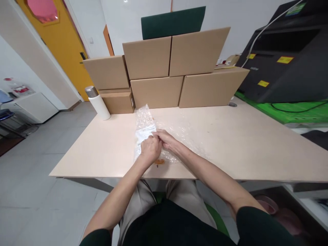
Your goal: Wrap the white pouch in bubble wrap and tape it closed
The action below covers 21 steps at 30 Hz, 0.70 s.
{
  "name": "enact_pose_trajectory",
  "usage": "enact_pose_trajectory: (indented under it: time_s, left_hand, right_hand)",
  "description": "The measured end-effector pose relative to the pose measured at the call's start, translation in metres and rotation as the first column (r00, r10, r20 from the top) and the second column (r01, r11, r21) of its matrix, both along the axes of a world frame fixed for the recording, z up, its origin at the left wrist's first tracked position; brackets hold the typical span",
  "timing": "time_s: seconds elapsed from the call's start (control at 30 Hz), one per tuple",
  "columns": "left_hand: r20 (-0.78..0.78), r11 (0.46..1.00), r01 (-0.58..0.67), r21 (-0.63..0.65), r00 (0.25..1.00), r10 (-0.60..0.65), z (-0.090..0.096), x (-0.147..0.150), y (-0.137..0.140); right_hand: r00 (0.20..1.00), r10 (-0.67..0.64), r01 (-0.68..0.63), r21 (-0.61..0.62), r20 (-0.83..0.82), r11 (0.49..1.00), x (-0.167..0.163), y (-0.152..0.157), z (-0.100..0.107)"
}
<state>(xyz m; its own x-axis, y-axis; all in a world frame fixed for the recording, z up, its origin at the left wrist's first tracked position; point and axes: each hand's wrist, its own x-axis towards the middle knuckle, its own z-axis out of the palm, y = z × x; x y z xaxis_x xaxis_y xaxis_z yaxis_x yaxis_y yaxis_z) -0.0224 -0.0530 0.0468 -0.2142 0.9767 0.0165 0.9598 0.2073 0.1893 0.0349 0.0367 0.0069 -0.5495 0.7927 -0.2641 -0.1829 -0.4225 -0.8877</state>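
Observation:
Clear bubble wrap (144, 114) lies on the table in front of me, with a whitish flat piece (146, 132) showing in or under it; I cannot tell what that is. My left hand (151, 148) is closed in a fist at the wrap's edge. Against it, my right hand (165, 137) pinches with bent fingers at the same spot. Both seem to grip the bubble wrap, though the fingertips are partly hidden. More of the sheet spreads flat to the right. A small orange-brown item (160, 161) sits just below my hands, near the front edge.
Cardboard boxes (156, 93) are stacked along the table's back, with a dark green box (174, 23) on top. A white bottle (98, 104) with a metal cap stands at the left. A large black printer (284, 58) rests on a green surface (289, 111) at the right.

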Motion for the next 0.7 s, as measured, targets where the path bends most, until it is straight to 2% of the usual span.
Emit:
enact_pose_trajectory:
  time_s: [0.07, 0.1, 0.13, 0.2, 0.23, 0.3, 0.37, 0.43, 0.5, 0.57, 0.6, 0.63, 0.7]
  left_hand:
    - [0.137, 0.999, 0.046, 0.014, 0.989, -0.047, -0.008, -0.013, -0.003]
    - [0.192, 0.998, 0.027, 0.061, 0.981, -0.038, -0.012, -0.024, -0.004]
    - [0.236, 0.991, -0.044, 0.125, 0.972, 0.013, -0.016, -0.037, -0.006]
    - [0.285, 0.936, -0.251, 0.245, 0.942, 0.178, -0.024, -0.065, -0.009]
    - [0.356, 0.895, -0.368, 0.251, 0.895, 0.268, -0.028, -0.08, -0.011]
    - [0.614, 0.851, -0.507, 0.134, 0.716, 0.33, -0.034, -0.103, -0.015]
    - [0.725, 0.861, -0.508, 0.023, 0.601, 0.335, -0.037, -0.117, -0.018]
    - [0.797, 0.899, -0.436, -0.041, 0.529, 0.293, -0.036, -0.121, -0.02]
    - [0.905, 0.928, -0.368, -0.065, 0.369, 0.209, -0.031, -0.116, -0.019]
    - [0.974, 0.93, -0.364, -0.053, 0.188, 0.129, -0.023, -0.106, -0.015]
    - [0.987, 0.925, -0.378, -0.046, 0.126, 0.1, -0.019, -0.098, -0.011]
    - [0.992, 0.922, -0.384, -0.038, 0.095, 0.08, -0.014, -0.09, -0.007]
    - [0.997, 0.938, -0.348, -0.009, 0.067, 0.034, -0.007, -0.069, 0.003]
  right_hand:
    - [0.998, 0.013, -0.015, 0.036, 0.065, 0.999, 0.005, 0.004, -0.01]
    - [0.994, 0.021, -0.028, 0.063, 0.104, 0.998, 0.007, 0.006, -0.015]
    - [0.989, 0.018, -0.034, 0.102, 0.15, 0.994, 0.009, 0.008, -0.018]
    - [0.963, -0.025, -0.038, 0.226, 0.268, 0.973, 0.01, 0.01, -0.023]
    - [0.94, -0.055, -0.049, 0.295, 0.336, 0.954, 0.011, 0.01, -0.024]
    - [0.883, -0.095, -0.11, 0.398, 0.46, 0.911, 0.011, 0.009, -0.023]
    - [0.81, -0.116, -0.209, 0.468, 0.575, 0.859, 0.011, 0.004, -0.02]
    - [0.731, -0.172, -0.3, 0.538, 0.66, 0.787, 0.012, -0.002, -0.017]
    - [0.689, -0.251, -0.348, 0.614, 0.68, 0.708, 0.013, -0.006, -0.015]
    - [0.711, -0.281, -0.347, 0.67, 0.644, 0.657, 0.017, -0.006, -0.015]
    - [0.74, -0.263, -0.333, 0.678, 0.618, 0.656, 0.019, -0.004, -0.015]
    - [0.778, -0.229, -0.309, 0.673, 0.585, 0.672, 0.023, -0.001, -0.016]
    - [0.865, -0.127, -0.236, 0.617, 0.485, 0.75, 0.032, 0.005, -0.016]
